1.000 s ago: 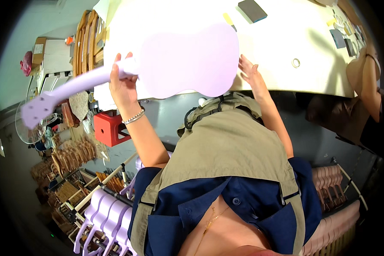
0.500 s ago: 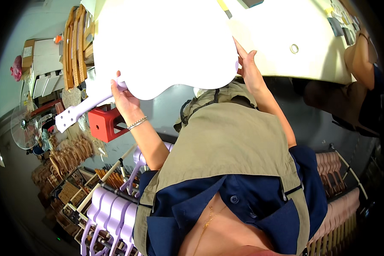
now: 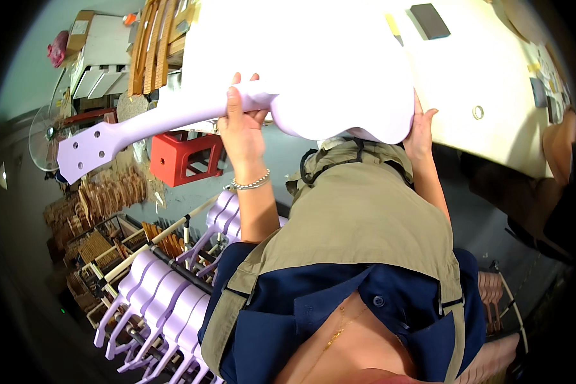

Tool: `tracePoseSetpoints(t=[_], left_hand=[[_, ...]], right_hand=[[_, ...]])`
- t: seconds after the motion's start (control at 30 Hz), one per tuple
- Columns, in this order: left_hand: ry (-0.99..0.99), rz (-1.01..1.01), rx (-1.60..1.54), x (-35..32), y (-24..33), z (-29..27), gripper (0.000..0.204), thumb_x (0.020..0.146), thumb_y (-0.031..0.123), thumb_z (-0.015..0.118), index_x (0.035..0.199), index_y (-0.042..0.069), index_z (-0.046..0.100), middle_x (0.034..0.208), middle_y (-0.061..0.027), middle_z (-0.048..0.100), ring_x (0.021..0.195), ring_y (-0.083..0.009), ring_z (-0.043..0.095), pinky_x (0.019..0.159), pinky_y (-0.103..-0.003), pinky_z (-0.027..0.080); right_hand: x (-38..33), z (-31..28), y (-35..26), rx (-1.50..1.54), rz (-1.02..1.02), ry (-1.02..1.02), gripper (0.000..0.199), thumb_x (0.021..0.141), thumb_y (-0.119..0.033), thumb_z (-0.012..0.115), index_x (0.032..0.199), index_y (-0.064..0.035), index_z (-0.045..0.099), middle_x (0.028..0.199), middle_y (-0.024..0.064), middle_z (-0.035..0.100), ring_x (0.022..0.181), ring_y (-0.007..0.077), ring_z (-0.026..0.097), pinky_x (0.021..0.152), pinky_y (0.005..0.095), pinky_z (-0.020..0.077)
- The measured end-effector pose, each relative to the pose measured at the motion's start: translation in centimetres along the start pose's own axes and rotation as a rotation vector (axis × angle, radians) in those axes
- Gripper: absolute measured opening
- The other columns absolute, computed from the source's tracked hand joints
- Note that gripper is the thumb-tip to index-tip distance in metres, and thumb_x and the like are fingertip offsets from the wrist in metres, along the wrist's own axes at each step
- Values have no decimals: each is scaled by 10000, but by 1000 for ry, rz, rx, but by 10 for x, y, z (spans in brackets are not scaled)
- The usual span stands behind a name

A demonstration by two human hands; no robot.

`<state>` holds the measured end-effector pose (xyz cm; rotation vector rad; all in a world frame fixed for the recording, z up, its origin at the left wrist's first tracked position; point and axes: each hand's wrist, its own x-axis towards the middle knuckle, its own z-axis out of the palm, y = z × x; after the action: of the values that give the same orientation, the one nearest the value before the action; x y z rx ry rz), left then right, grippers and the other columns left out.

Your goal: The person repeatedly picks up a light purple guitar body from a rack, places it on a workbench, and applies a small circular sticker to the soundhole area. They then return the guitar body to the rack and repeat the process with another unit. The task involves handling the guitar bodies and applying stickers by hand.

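A glossy lilac ukulele [image 3: 339, 115] without strings is held across the front of me, over the near edge of the bright work table. Its headstock, with several peg holes, points left; the body is on the right, partly washed out by glare. My left hand [image 3: 244, 137] is closed around the neck close to where it joins the body, thumb on the near side. At the body's rounded right end, my right hand [image 3: 420, 131] grips the side; some of its fingers are hidden behind the edge.
On the pale table [image 3: 454, 77] lie a dark block [image 3: 430, 21] and a tape ring [image 3: 478, 112]. A red stool [image 3: 166, 160] stands below the neck. Lilac ukuleles [image 3: 166, 294] hang on a rack at lower left. Another person's arm [image 3: 560, 144] is at far right.
The ukulele has rolled in my hands and now shows less of its broad face and more of its neck and side. My left hand has wrapped further round the neck. The whole view has shifted.
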<state>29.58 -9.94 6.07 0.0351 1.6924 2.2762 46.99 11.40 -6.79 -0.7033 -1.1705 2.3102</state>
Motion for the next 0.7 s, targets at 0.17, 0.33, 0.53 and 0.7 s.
tracePoseSetpoints(t=[0.17, 0.33, 0.53, 0.7], left_hand=[[-35, 38, 8, -4, 2, 13, 583, 893, 312, 537, 1296, -63, 344, 1159, -226, 507, 1033, -293, 553, 855, -393, 485], [-174, 135, -87, -1, -3, 8, 538, 865, 321, 569, 1221, -51, 414, 1123, -219, 550, 1036, -282, 556, 890, -398, 460], [-524, 262, -297, 5, -4, 13, 329, 838, 224, 620, 1045, -6, 507, 1050, -185, 598, 1037, -282, 560, 904, -404, 447], [-608, 256, -215, 4, -11, 23, 342, 829, 287, 624, 1013, 34, 485, 1070, -184, 585, 1057, -286, 550, 959, -442, 395]], right_hand=[[1, -4, 1, 82, 15, 29, 894, 827, -677, 62, 1404, 1, 137, 1451, 120, 202, 1327, 243, 216, 1082, 349, 167], [-1, -42, 15, 59, -11, -102, 717, 850, -456, 511, 1359, -15, 264, 1363, 133, 327, 1274, 252, 301, 1027, 393, 267], [12, -117, 44, -87, 32, -124, 769, 688, -140, 768, 1310, -31, 331, 1272, 110, 433, 1195, 267, 419, 980, 452, 362], [6, -116, 33, -42, -13, -136, 827, 680, -209, 779, 1340, -55, 305, 1305, 76, 401, 1216, 258, 389, 1005, 459, 312]])
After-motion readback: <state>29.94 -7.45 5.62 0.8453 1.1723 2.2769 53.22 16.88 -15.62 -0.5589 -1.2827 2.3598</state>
